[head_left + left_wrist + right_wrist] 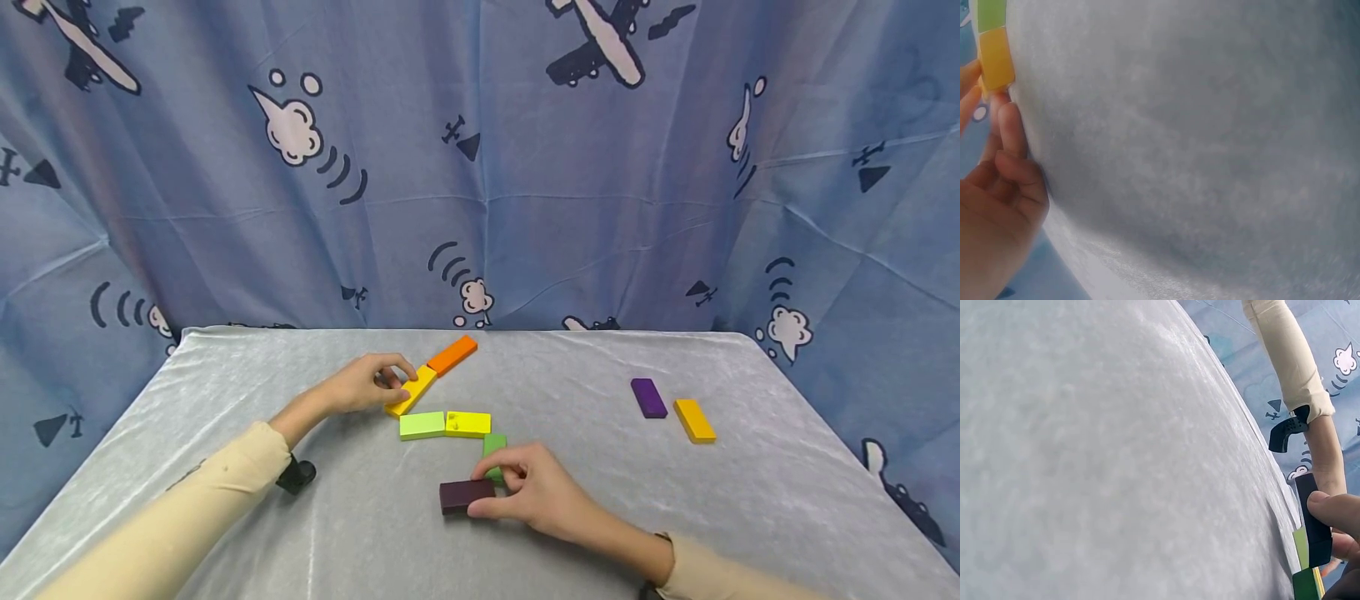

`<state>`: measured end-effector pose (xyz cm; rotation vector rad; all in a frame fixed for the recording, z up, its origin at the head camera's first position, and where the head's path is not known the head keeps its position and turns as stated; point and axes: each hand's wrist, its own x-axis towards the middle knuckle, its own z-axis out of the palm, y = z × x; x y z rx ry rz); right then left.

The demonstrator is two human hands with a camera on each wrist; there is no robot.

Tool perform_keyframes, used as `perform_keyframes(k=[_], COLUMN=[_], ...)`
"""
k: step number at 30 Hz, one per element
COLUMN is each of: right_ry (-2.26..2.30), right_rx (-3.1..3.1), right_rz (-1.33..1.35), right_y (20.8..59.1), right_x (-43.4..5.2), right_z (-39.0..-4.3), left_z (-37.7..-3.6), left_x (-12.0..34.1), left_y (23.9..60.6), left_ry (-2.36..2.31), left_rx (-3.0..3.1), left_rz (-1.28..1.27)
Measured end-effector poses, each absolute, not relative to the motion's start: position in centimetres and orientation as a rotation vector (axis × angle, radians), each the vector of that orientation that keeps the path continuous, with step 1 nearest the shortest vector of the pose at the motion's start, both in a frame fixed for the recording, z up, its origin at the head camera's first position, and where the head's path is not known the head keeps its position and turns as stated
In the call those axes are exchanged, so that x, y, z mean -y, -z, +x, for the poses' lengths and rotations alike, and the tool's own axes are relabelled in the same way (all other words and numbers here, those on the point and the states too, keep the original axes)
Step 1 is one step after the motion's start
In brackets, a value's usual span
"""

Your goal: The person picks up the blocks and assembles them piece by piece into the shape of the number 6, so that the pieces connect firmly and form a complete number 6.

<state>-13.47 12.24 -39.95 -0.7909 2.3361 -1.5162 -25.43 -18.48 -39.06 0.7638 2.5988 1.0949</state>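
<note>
My left hand (367, 383) pinches an amber-yellow block (422, 385) between thumb and fingers. That block lies on the table, end to end with an orange block (453, 356). In the left wrist view the amber block (997, 59) shows beside my fingertips. My right hand (536, 492) holds a dark purple block (457, 497) by its right end, thumb in front and fingers behind. Behind the dark block is a green block (494, 444), partly hidden by my right fingers. A light green block (422, 426) and a bright yellow block (471, 424) lie end to end between the hands.
Off to the right, a purple block (648, 398) and another amber block (695, 421) lie apart from the row. A pale grey cloth (360, 517) covers the table. Behind it hangs a blue patterned curtain (525, 250). A black device (297, 475) sits at my left wrist.
</note>
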Motion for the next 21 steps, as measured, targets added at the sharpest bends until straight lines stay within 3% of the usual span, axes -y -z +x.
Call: perform_keyframes(k=[21], right_ry=[1.401], right_rx=[-2.378], right_rz=[-0.671], right_y=[40.04], right_x=[-11.22], right_z=[-13.20], left_z=[-25.58], left_x=[18.72], left_y=[39.13], left_ry=[-1.099], left_rx=[-2.590], left_rz=[0.769])
